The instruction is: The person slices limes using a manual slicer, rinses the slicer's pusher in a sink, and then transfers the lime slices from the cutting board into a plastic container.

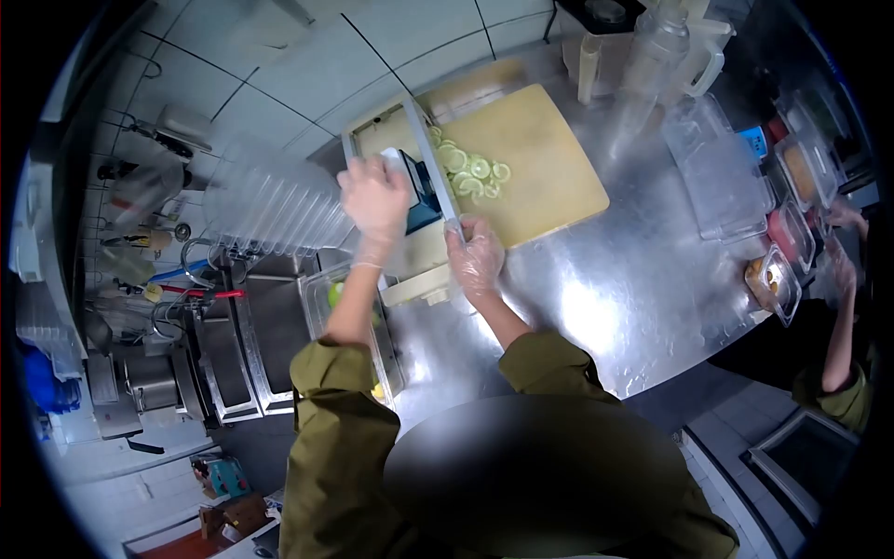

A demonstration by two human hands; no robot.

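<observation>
My left hand (375,200), in a clear glove, presses down with curled fingers on the white and dark blue holder (410,191) of a slicer (430,163). My right hand (476,256), also gloved, is closed round the near end of the slicer's metal frame. Thin pale green slices (479,168) lie in a loose pile on the yellow cutting board (540,158), just right of the frame. What is under the holder is hidden.
Left of the slicer are stacked clear containers (270,200) and a clear bin (386,354) with green and yellow fruit. Jugs (656,56) and lidded tubs (712,168) stand on the metal table (577,298). At the right edge, a co-worker's hands (843,265) are near food containers.
</observation>
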